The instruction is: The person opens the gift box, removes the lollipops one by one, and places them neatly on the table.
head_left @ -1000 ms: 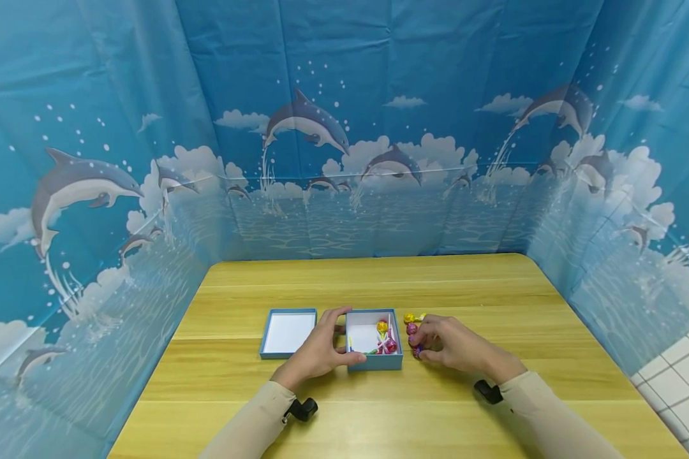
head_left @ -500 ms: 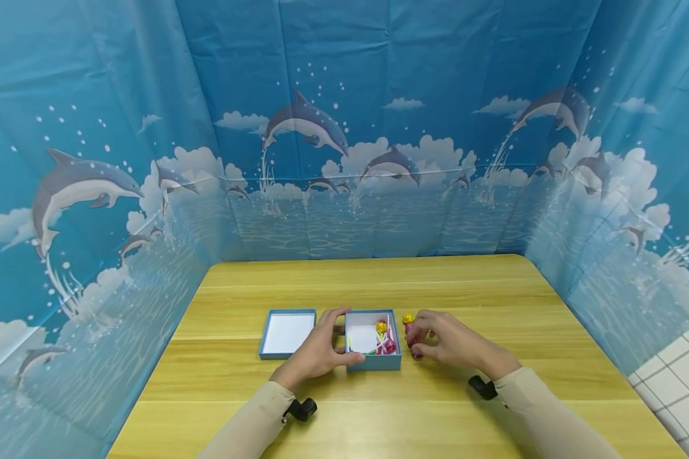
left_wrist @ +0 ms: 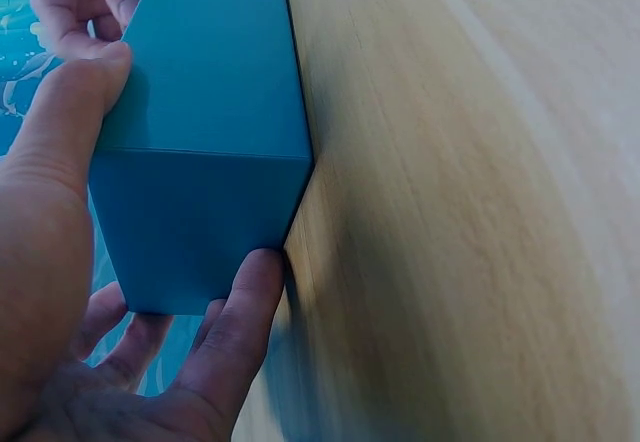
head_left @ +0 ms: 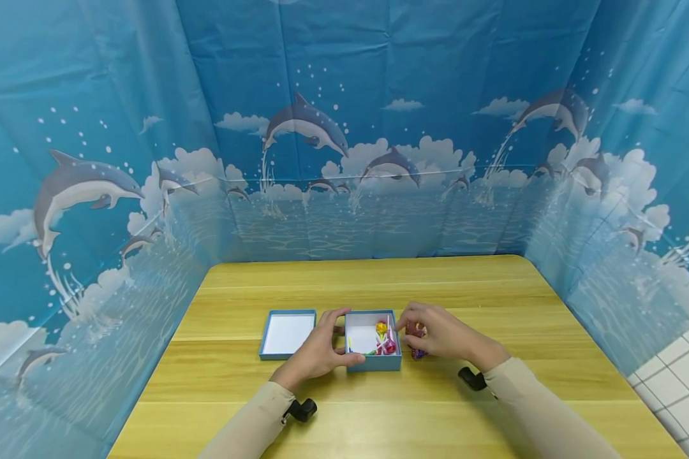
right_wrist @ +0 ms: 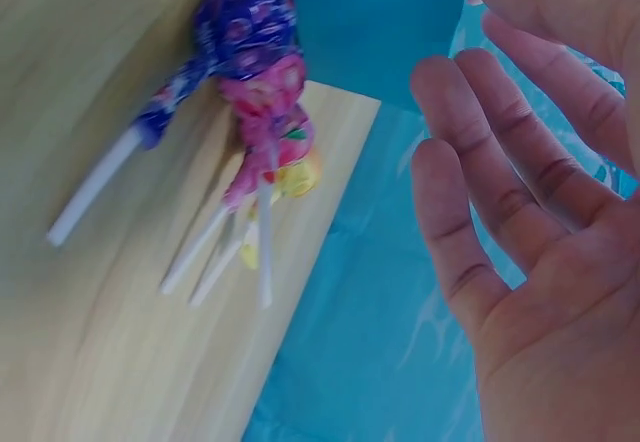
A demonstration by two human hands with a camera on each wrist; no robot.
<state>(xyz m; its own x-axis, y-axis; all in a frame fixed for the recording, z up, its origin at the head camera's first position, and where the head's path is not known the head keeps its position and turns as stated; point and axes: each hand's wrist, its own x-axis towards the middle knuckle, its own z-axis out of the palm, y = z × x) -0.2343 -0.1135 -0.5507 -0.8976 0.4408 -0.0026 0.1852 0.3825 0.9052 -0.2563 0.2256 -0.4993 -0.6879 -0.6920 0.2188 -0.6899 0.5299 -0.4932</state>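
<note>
The left hand [head_left: 317, 352] gripped the open blue box [head_left: 373, 341] from its left side, thumb along the near wall and fingers curled over the far one, and inside the box lay a few wrapped lollipops [head_left: 383, 339] against its right wall. Just right of the box the right hand [head_left: 439, 333] hovered with fingers relaxed and spread, holding nothing, over three more lollipops [right_wrist: 255, 112] lying together on the wooden table [head_left: 494, 299], purple, pink and yellow heads nearest the box; the box lid [head_left: 288, 333] lay upturned just left of the box
</note>
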